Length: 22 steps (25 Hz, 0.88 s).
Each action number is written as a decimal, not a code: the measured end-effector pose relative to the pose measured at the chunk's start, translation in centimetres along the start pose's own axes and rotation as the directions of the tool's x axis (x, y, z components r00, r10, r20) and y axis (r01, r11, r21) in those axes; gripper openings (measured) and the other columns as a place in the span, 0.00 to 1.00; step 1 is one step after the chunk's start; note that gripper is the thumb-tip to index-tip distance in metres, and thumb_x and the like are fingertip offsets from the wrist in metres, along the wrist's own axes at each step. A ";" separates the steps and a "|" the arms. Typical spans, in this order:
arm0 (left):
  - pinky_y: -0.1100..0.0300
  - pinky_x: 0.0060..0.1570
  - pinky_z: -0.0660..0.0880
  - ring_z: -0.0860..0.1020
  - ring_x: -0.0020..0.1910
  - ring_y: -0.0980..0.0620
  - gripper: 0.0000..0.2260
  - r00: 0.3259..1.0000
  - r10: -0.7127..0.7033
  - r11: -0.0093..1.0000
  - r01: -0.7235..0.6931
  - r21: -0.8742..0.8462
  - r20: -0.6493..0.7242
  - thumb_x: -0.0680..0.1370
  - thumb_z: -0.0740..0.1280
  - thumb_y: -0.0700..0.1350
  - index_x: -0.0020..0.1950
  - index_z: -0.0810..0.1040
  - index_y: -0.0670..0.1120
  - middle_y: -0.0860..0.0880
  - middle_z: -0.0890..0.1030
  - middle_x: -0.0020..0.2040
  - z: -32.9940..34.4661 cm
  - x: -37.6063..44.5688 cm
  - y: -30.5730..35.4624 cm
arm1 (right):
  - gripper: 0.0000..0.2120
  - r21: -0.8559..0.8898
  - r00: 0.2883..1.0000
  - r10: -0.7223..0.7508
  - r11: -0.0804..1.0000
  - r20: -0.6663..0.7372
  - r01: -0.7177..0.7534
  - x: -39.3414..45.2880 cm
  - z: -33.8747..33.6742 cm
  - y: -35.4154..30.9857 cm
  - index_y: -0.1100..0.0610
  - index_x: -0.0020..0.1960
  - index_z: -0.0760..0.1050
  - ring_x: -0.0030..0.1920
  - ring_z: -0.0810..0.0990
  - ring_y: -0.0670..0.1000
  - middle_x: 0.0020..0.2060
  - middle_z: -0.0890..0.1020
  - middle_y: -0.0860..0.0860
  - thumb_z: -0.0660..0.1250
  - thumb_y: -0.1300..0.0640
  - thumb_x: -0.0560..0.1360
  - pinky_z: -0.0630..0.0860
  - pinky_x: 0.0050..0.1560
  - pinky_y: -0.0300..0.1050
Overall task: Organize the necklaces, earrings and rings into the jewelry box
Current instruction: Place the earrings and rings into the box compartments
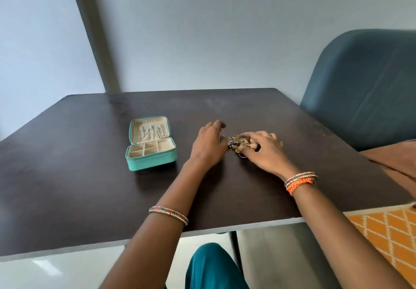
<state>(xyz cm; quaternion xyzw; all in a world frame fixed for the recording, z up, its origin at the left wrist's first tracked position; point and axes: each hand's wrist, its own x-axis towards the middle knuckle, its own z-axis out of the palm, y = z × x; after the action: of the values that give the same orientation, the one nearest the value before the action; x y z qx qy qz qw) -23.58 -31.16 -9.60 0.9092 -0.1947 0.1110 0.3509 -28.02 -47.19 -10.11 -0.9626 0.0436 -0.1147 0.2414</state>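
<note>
Teal jewelry box [150,152] sits open on the dark table [90,187], lid tipped back, cream dividers showing in the base. The lid lining seems to carry some pieces already, though they are too small to tell which. All else placed from that box.

Jewelry pile [239,142] lies on the table to the right of the box, well apart from it. Goldish, tangled, small parts; one loose ring-like loop at its near edge. Necklace vs earring cannot be sorted from here.

Left hand [208,147] is between box and pile, fingers curled loosely, thumb side touching the pile's left edge. Whether it pinches anything I cannot tell, as its fingertips are hidden. Right hand [264,148] is on the far side of the pile from the box, fingers spread and laid over the pile, fingertips in it; looks like pressing or raking, but a pinch underneath can't be ruled out.

Handling, my judgement: the pieces are light, hard, a bit slippery on the smooth top, and chains will be limp and likely to snag on hooks and posts. Best taken one piece at a time with a fingertip pinch, a chain near its clasp, an earring by its body, while the other hand pins the rest. Pulling hard risks kinking or tightening the tangle. Small rings may skid or roll.

Blue chair [364,90] stands beyond the pile, farther right of the box.
</note>
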 end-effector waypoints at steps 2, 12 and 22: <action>0.50 0.62 0.67 0.70 0.64 0.44 0.17 0.996 -0.036 0.997 0.030 0.074 0.076 0.78 0.60 0.44 0.66 0.71 0.46 0.45 0.76 0.63 1.0 0.0 -0.3 | 0.14 0.031 0.999 -0.020 0.999 -0.039 0.021 0.2 0.5 0.1 0.41 0.59 0.77 0.65 0.68 0.55 0.61 0.76 0.48 0.66 0.47 0.74 0.63 0.66 0.52; 0.53 0.53 0.73 0.77 0.51 0.47 0.06 0.982 0.154 0.986 -0.160 0.048 0.109 0.75 0.65 0.42 0.48 0.80 0.49 0.49 0.81 0.48 1.8 -0.5 -0.6 | 0.07 0.285 0.964 0.051 0.958 -0.260 0.026 0.3 0.1 1.3 0.54 0.41 0.80 0.42 0.76 0.47 0.42 0.81 0.49 0.65 0.64 0.72 0.70 0.43 0.39; 0.80 0.38 0.67 0.76 0.42 0.58 0.14 0.999 0.025 0.968 -0.034 -0.249 -0.039 0.73 0.59 0.30 0.50 0.80 0.43 0.52 0.80 0.45 1.2 -0.8 0.2 | 0.17 0.295 0.939 0.145 0.954 -0.312 -0.050 -0.2 -0.9 1.4 0.58 0.43 0.81 0.35 0.74 0.45 0.41 0.81 0.51 0.56 0.72 0.71 0.66 0.31 0.31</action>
<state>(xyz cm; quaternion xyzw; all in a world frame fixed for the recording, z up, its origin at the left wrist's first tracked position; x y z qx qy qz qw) -24.26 -31.87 -10.61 0.8527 -0.2145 0.1071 0.4641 -28.43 -48.82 -10.04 -0.8820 0.1147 -0.2671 0.3708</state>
